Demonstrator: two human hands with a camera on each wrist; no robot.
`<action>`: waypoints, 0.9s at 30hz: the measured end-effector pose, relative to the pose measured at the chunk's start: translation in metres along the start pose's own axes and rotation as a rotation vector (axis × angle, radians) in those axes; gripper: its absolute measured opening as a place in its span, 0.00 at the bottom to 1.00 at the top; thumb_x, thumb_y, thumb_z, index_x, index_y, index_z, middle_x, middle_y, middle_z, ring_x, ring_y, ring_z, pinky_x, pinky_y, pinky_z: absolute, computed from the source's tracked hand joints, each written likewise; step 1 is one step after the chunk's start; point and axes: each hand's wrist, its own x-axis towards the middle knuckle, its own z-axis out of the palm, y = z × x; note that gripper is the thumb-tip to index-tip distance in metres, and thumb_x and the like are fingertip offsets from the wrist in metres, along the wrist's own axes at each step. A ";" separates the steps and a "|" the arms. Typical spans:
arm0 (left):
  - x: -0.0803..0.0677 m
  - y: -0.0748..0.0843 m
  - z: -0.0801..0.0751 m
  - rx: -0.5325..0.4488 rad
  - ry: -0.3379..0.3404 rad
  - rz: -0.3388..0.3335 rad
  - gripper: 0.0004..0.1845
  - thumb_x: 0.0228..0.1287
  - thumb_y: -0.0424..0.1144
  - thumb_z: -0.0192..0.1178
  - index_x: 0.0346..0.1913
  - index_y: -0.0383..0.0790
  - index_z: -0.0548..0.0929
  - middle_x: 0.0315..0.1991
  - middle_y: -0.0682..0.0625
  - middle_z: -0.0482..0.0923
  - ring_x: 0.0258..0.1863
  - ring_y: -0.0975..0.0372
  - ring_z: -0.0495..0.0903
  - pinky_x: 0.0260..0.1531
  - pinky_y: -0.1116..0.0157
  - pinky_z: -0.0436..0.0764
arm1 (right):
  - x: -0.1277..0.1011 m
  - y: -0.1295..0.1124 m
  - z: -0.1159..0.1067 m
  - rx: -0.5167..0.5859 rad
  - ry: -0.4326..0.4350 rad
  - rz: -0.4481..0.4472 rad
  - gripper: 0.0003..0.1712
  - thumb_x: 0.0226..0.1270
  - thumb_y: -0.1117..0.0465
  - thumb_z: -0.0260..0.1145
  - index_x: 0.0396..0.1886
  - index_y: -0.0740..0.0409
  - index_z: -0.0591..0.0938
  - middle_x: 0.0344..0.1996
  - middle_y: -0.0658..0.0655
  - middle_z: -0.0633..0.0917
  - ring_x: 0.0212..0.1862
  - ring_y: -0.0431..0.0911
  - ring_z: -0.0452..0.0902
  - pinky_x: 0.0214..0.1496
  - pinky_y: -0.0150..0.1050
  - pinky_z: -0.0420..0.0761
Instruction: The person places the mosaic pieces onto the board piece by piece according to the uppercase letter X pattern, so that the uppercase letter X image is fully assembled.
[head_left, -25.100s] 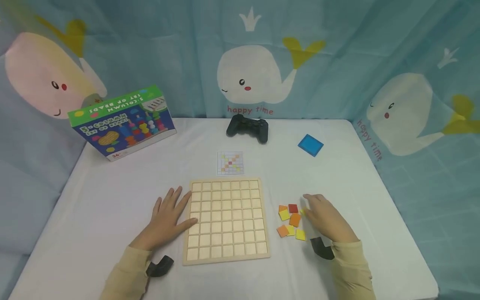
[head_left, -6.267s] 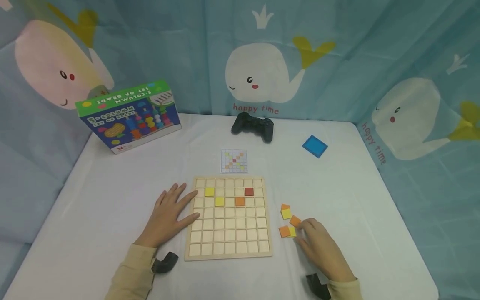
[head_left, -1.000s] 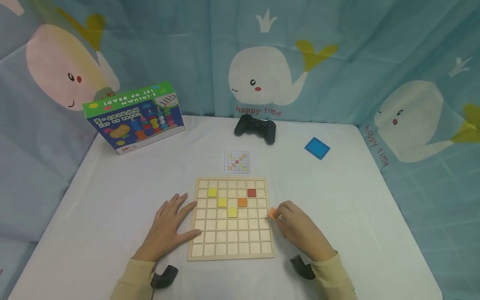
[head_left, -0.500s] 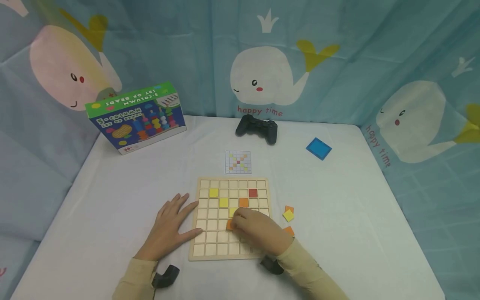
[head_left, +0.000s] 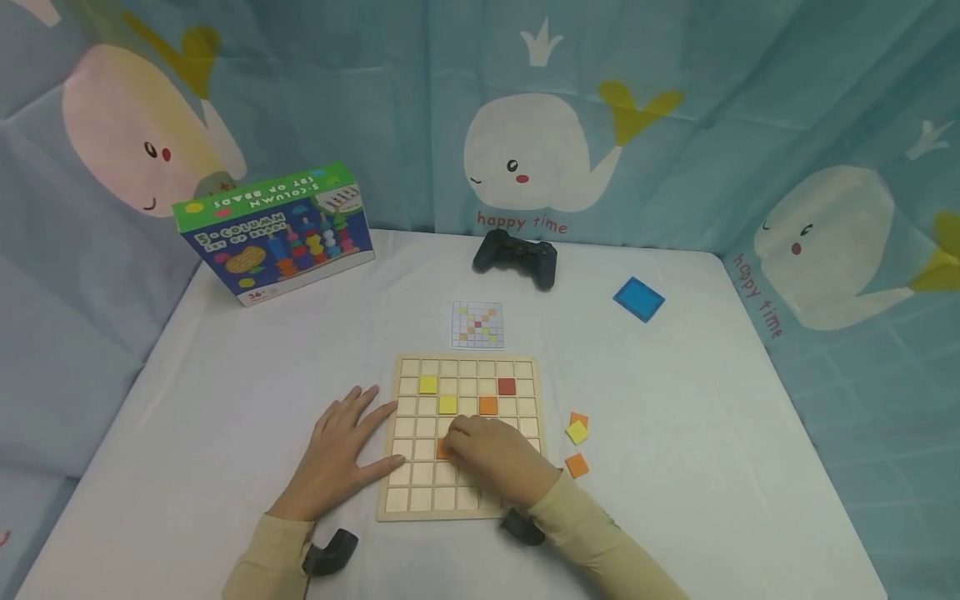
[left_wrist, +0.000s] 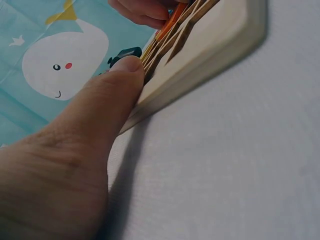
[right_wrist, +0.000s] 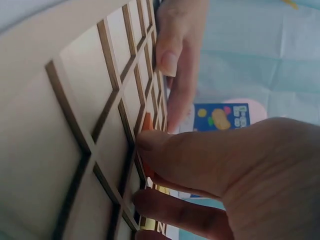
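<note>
the right hand (head_left: 498,458) has brought the orange tile (head_left: 442,449), pinched in its fingers, nearer the board's (head_left: 420,516) left edge; its placing seems nearly done. the left hand (head_left: 333,454), fingers wide, touches that edge.

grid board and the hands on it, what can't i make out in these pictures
Head view: some cells of the grid board and part of the orange tile, hidden by the right hand.
Head view: part of the second orange tile, covered by the yellow tile.
Head view: the box's smallest print, too small.
Left wrist view: most of the right hand, cut off by the top edge.
</note>
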 end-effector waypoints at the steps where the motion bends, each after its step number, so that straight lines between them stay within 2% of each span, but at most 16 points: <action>1: 0.000 0.000 0.000 -0.002 0.000 0.001 0.42 0.52 0.68 0.61 0.68 0.54 0.68 0.72 0.44 0.59 0.73 0.47 0.51 0.69 0.42 0.50 | 0.000 0.000 0.000 0.001 -0.003 0.001 0.02 0.66 0.55 0.65 0.36 0.46 0.81 0.34 0.41 0.79 0.35 0.35 0.76 0.36 0.28 0.80; 8: 0.000 -0.001 0.001 -0.006 0.007 0.015 0.42 0.52 0.68 0.62 0.68 0.53 0.69 0.72 0.44 0.59 0.73 0.47 0.52 0.69 0.43 0.51 | 0.001 -0.002 -0.003 0.010 -0.026 -0.007 0.02 0.67 0.55 0.64 0.37 0.46 0.81 0.37 0.41 0.79 0.37 0.35 0.76 0.41 0.27 0.79; 17: 0.000 0.000 0.001 -0.010 -0.015 -0.016 0.42 0.52 0.70 0.60 0.68 0.54 0.68 0.73 0.45 0.58 0.74 0.48 0.50 0.69 0.43 0.50 | -0.003 0.005 -0.011 0.031 -0.049 0.012 0.05 0.67 0.57 0.65 0.41 0.47 0.81 0.38 0.43 0.80 0.38 0.36 0.78 0.40 0.27 0.80; 22: 0.000 0.001 0.002 -0.012 -0.025 -0.027 0.43 0.52 0.70 0.60 0.69 0.54 0.68 0.73 0.45 0.57 0.74 0.48 0.49 0.70 0.43 0.49 | -0.023 0.024 -0.030 0.088 -0.039 0.085 0.11 0.62 0.61 0.69 0.44 0.49 0.80 0.39 0.46 0.80 0.40 0.38 0.78 0.41 0.31 0.81; 27: 0.000 0.001 0.000 -0.010 -0.026 -0.030 0.43 0.52 0.70 0.60 0.69 0.54 0.68 0.73 0.45 0.57 0.74 0.48 0.49 0.70 0.43 0.49 | -0.055 0.048 -0.040 0.097 -0.033 0.231 0.14 0.57 0.66 0.70 0.44 0.53 0.81 0.41 0.47 0.81 0.42 0.39 0.79 0.43 0.32 0.82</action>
